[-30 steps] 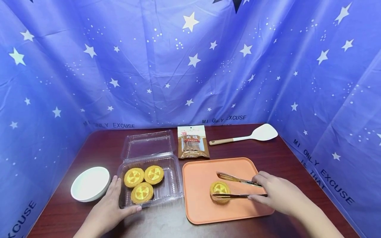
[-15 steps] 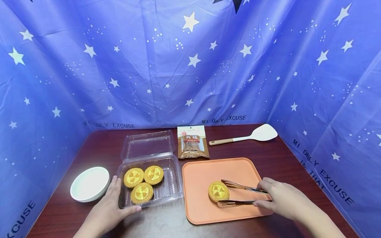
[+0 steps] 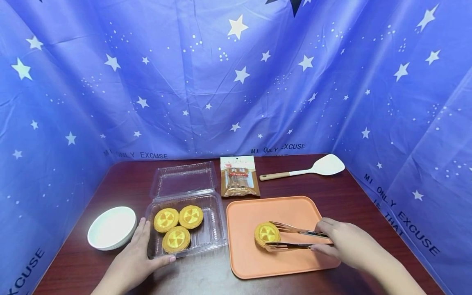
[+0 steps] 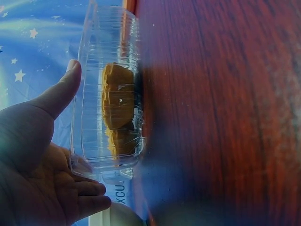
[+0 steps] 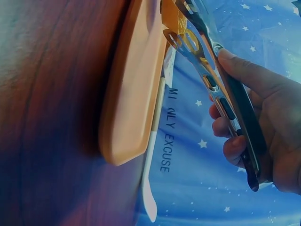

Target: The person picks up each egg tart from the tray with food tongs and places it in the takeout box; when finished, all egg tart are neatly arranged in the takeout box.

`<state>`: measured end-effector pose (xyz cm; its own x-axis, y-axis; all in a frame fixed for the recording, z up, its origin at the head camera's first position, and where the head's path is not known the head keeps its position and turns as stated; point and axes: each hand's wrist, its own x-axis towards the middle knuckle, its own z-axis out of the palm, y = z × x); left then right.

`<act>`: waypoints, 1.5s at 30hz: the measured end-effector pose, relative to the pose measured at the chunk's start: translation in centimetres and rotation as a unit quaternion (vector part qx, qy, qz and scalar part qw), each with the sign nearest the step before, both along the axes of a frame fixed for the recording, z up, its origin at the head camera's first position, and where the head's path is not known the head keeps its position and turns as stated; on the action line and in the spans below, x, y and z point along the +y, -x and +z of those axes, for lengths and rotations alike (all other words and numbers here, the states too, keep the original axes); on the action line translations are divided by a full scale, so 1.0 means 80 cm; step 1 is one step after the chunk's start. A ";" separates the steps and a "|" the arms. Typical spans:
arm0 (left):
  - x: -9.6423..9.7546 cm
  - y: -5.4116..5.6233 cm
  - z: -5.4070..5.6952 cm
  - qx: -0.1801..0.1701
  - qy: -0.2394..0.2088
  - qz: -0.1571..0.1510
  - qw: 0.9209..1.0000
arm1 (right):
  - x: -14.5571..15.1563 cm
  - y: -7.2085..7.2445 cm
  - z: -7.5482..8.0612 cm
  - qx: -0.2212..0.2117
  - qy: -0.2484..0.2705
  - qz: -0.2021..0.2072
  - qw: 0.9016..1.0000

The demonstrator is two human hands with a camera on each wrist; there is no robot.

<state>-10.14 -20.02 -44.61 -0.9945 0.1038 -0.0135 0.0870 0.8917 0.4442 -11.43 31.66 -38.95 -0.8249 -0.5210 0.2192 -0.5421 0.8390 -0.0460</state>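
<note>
My right hand (image 3: 346, 241) grips a pair of metal tongs (image 5: 240, 108), thumb on one arm and fingers curled round the other. The tong tips lie at the right side of a yellow egg tart (image 3: 267, 234), one behind it and one at its front edge. That tart sits on an orange tray (image 3: 250, 262). My left hand (image 3: 134, 256) rests at the front left corner of a clear plastic clamshell box (image 4: 94, 117), its fingers straight along the side and its thumb at the front rim. Inside the box are three more egg tarts (image 3: 176, 239), grouped toward the left.
The box's clear lid (image 3: 184, 180) is folded back behind it. White bowls (image 3: 112, 228), seemingly stacked, stand left of my left hand. A brown and white packet (image 3: 239, 176) and a white spatula (image 3: 326, 164) with a wooden handle lie at the table's back, before a blue star-printed curtain (image 3: 206, 82).
The tongs drew back from over the tart, then came forward again to its right side. The tart has shifted a little left on the tray. My left hand has stayed in place.
</note>
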 end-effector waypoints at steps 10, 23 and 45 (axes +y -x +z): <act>0.001 0.000 0.002 -0.001 -0.003 0.001 1.000 | -0.024 0.013 0.018 0.030 0.014 0.029 0.999; 0.001 0.000 0.003 0.000 -0.003 0.001 1.000 | -0.068 0.042 0.032 0.042 0.011 0.067 0.997; 0.000 0.001 -0.001 -0.002 -0.002 0.004 1.000 | -0.170 0.085 0.033 -0.014 -0.053 0.134 0.990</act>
